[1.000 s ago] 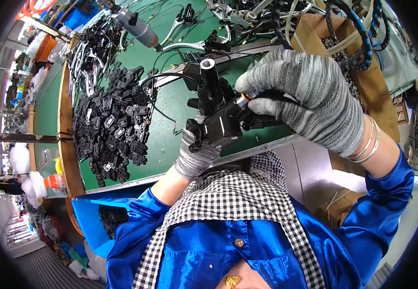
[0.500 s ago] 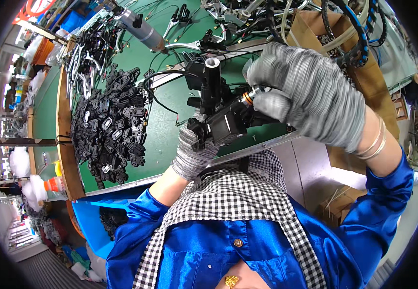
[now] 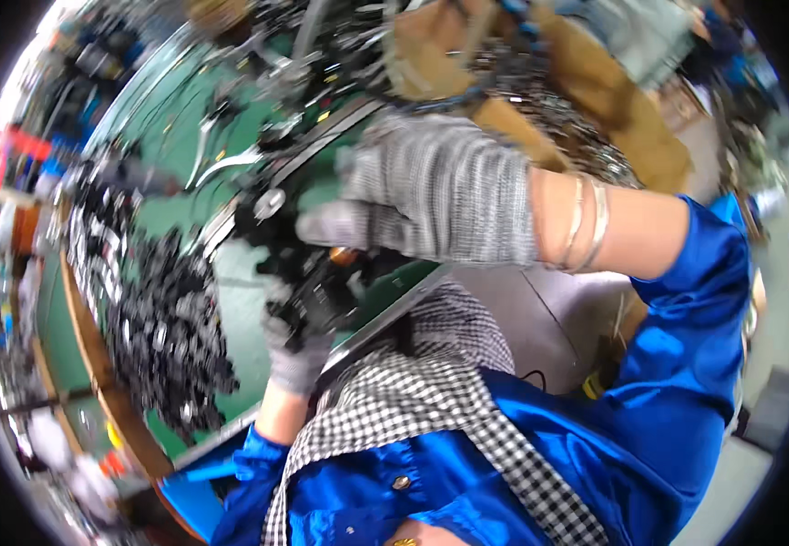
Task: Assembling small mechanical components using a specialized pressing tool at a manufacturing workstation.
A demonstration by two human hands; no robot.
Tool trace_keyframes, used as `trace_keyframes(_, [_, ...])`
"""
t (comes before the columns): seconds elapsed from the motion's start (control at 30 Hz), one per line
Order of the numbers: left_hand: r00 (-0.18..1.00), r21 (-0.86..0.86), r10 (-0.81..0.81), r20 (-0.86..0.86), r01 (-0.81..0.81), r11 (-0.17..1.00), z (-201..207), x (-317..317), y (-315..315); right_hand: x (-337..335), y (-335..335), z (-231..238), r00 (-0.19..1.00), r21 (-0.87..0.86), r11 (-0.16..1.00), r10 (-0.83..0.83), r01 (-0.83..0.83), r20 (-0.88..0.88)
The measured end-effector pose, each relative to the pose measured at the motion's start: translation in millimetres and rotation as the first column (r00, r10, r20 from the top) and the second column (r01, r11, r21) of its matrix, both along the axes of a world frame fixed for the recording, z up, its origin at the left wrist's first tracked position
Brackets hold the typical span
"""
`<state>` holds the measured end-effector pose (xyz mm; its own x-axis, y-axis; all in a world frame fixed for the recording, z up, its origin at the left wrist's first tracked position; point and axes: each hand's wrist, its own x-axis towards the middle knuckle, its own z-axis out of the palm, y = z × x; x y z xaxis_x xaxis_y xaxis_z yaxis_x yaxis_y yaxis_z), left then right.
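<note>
Motion blurs much of this view. A black plastic assembly (image 3: 322, 296) with a round tube end on top is held over the near edge of the bench by my left hand (image 3: 299, 355), gloved in grey knit. An orange ring (image 3: 344, 257) shows on the assembly's right side. Above that ring is my right hand (image 3: 440, 191), also in a grey glove, with its fingers curled and the thumb bent toward them. What the right fingers hold, if anything, I cannot make out. Left of the assembly lies a large heap of small black plastic parts (image 3: 171, 328).
The green bench top (image 3: 253, 359) has a wooden border (image 3: 94, 355) on the left. Silver levers with cables (image 3: 231, 164) lie toward the back. A cardboard box (image 3: 431, 55) and a brown bag (image 3: 595, 100) stand at the back right. A blue bin (image 3: 190, 500) sits below the bench.
The whole view has swung, shifting the bench and heap left and down in the picture. My right hand has moved left across the assembly. My left hand still holds the assembly.
</note>
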<state>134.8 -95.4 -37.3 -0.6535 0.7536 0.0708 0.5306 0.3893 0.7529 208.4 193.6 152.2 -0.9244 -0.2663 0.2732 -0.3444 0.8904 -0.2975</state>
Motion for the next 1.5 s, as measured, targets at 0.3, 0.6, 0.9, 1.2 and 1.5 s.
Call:
trace_keyframes(0.3, [0.902, 0.228, 0.278, 0.331, -0.363, 0.904, 41, 6, 22, 101, 160, 34, 0.58, 0.345, 0.622, -0.782, 0.703, 0.227])
trace_keyframes(0.6, [0.954, 0.294, 0.296, 0.041, -0.294, 0.909, 43, 6, 33, 79, 252, -86, 0.509, 0.76, 0.615, -0.733, 0.212, 0.451])
trace_keyframes(0.9, [0.853, 0.098, 0.35, 0.386, -0.415, 0.904, 73, 18, 44, 73, 243, -113, 0.473, 0.688, 0.64, -0.75, 0.342, 0.463])
trace_keyframes(1.2, [0.955, 0.225, 0.293, 0.047, -0.296, 0.928, 40, 4, 30, 72, 257, -102, 0.516, 0.692, 0.642, -0.736, 0.329, 0.438])
trace_keyframes(1.5, [0.935, 0.114, 0.308, 0.174, -0.33, 0.937, 43, 7, 26, 77, 253, -120, 0.442, 0.667, 0.581, -0.806, 0.467, 0.393])
